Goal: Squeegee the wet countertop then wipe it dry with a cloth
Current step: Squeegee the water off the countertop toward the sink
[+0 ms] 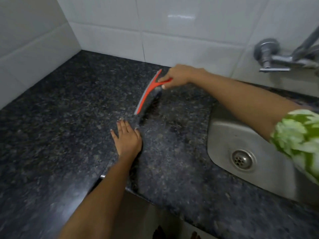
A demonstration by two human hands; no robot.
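My right hand grips the handle of a red squeegee with a grey rubber blade. The blade rests tilted on the dark speckled granite countertop, near the back wall. A darker wet patch lies on the stone just right of the blade. My left hand lies flat on the countertop with its fingers spread, a little in front of the blade's near end, holding nothing. No cloth is in view.
A steel sink with a round drain is sunk into the counter at the right. A metal tap sticks out of the white tiled wall above it. The counter's front edge runs along the bottom.
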